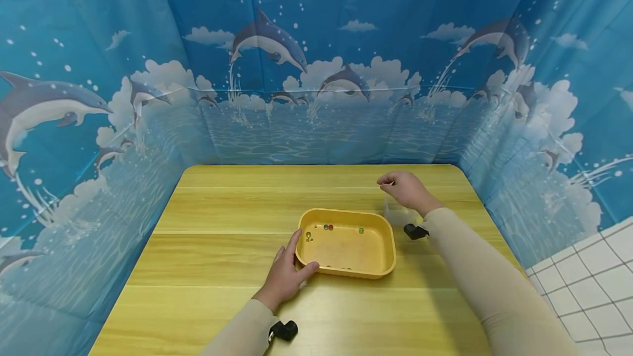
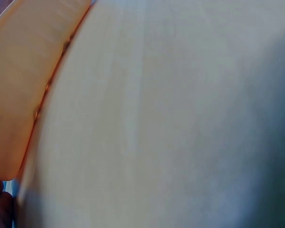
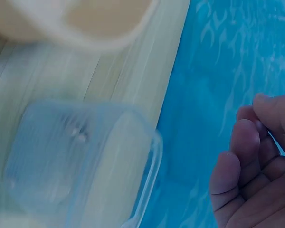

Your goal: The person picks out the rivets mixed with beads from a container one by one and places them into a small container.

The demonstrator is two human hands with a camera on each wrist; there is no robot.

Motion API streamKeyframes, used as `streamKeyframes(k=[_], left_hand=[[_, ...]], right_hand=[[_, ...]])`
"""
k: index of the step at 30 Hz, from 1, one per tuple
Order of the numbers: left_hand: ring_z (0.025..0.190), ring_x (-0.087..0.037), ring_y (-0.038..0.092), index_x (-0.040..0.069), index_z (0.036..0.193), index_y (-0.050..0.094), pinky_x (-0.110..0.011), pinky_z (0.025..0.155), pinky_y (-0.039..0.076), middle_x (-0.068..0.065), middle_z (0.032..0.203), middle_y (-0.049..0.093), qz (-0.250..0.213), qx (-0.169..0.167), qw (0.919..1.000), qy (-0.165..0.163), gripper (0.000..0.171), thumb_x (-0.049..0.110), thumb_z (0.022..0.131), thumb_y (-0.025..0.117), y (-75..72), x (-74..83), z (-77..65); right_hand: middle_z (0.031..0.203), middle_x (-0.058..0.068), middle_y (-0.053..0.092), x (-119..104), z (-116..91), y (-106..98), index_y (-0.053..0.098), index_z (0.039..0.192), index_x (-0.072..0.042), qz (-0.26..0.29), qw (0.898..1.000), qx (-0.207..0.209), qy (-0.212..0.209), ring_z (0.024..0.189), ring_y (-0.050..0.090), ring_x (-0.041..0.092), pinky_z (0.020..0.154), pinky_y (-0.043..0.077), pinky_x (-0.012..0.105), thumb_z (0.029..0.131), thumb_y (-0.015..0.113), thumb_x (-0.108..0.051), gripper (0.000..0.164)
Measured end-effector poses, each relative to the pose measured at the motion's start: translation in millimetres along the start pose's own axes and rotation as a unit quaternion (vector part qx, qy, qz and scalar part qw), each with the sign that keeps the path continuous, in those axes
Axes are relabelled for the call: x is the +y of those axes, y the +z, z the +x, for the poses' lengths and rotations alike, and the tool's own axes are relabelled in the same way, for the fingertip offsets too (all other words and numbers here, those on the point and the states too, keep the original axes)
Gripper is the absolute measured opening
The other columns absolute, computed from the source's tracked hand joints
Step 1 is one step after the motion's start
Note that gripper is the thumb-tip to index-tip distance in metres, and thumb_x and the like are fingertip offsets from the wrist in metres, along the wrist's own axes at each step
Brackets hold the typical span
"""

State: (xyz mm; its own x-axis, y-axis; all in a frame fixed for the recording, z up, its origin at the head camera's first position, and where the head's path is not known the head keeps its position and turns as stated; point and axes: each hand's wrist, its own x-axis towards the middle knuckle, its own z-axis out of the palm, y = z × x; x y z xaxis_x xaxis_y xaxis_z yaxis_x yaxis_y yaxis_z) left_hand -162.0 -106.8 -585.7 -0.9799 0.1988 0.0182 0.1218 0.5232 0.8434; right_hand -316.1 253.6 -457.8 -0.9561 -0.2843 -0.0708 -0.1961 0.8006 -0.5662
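A yellow plastic tray with a few small glass marbles in it sits on the table. My left hand grips its near left corner, thumb over the near rim and fingers along the left side. Beyond the tray's right end stands a clear plastic container with something shiny inside. Above the container is my right hand, thumb and fingertips brought together. A small marble shows as a pale glint between them, mostly hidden by the fingers.
The wooden table has rounded far corners. A blue dolphin-print curtain hangs behind it and along both sides. White tiles show at the right. A small black wrist camera is on my right wrist.
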Motion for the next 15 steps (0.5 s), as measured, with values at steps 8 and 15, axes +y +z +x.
streamKeyframes(k=[8,15], left_hand=[[0.153,-0.057,0.028,0.029,0.17,0.02,-0.075,0.12,0.029,-0.014,0.166,0.043,-0.001,0.001,1.0,0.0,0.093,0.048,0.097,0.075,0.3,0.0,-0.1],[0.153,-0.057,0.028,0.029,0.17,0.02,-0.075,0.12,0.03,-0.014,0.166,0.043,-0.001,0.001,1.0,0.0,0.094,0.049,0.097,0.075,0.3,-0.4,0.0]], right_hand=[[0.138,0.026,0.065,26,-2,-8,0.068,0.135,0.0,-0.019,1.0,0.003,0.024,0.127,0.061,0.046,0.104,0.053,0.061,0.11,0.053,-0.017,0.034],[0.139,0.027,0.065,40,-6,-7,0.067,0.137,0.003,-0.027,0.998,-0.002,0.055,0.126,0.062,0.046,0.104,0.054,0.06,0.11,0.051,-0.015,0.036]])
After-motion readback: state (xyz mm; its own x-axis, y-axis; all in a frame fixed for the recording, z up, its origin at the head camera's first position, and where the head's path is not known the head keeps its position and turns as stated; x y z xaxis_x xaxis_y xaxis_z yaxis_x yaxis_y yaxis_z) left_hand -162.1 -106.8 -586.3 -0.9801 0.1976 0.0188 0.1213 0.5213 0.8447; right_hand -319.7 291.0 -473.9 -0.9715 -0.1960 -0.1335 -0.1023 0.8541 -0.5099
